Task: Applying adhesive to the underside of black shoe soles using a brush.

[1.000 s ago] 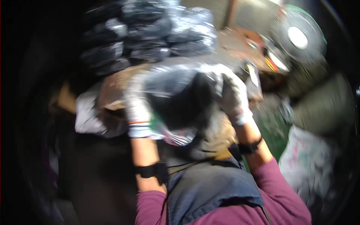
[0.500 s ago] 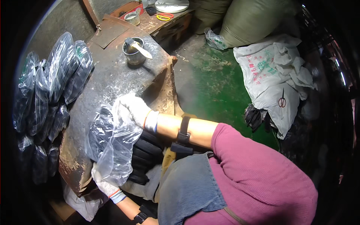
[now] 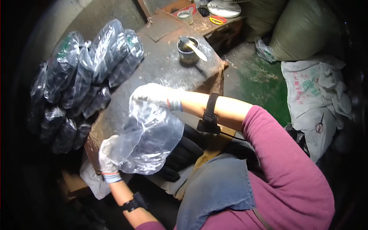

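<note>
A clear plastic bag (image 3: 155,143) is stretched between my gloved hands, over the near edge of the worktable (image 3: 153,71). My right hand (image 3: 152,96) is closed on the bag's far part, its fingers bunched in the film. At the bag's left side, my left hand (image 3: 109,155) grips the film between thumb and fingers. Both hands wear white knit gloves. Below the bag, on my lap, lie several black, elongated soft pieces (image 3: 184,153), partly covered by the film. Glare and creases hide whether anything dark is inside the bag.
Filled clear bags of dark goods (image 3: 78,82) are heaped at left. On the table stands a metal pot (image 3: 188,56) with a brush (image 3: 197,51). Beyond are orange-yellow scissors (image 3: 217,20) and a white disc (image 3: 224,8). Large sacks (image 3: 306,30) and a white sack (image 3: 306,92) stand right.
The view has swung left, so the surroundings sit further right. The bag is now spread wider between my hands; the dark contents seen at its left before no longer show clearly.
</note>
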Motion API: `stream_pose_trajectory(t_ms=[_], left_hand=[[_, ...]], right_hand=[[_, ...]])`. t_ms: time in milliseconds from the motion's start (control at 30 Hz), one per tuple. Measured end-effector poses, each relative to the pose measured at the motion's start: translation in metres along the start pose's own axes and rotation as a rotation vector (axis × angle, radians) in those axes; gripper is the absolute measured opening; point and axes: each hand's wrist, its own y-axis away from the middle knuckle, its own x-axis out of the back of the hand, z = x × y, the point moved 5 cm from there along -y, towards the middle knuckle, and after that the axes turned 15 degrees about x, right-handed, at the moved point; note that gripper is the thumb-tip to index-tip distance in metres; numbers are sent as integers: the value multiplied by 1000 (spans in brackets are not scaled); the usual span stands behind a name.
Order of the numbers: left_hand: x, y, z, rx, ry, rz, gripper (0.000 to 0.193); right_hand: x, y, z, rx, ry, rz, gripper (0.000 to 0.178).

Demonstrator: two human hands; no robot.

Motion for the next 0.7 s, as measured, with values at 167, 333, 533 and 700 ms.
stream_pose_trajectory(t_ms=[167,333,533,700], left_hand=[[-25,37,223,-409,36,463,41],[-122,79,332,-798,-451,236,53],[-219,125,242,-891,-910,490,84],[-120,131,123,-677,-790,693,68]], right_hand=[[-45,-106,-90,323,178,-87,24],[-112,-151,-207,1264,565,-273,31],[-29,-54,-258,390,369,-274,39],[102,103,-282,140,36,-150,41]])
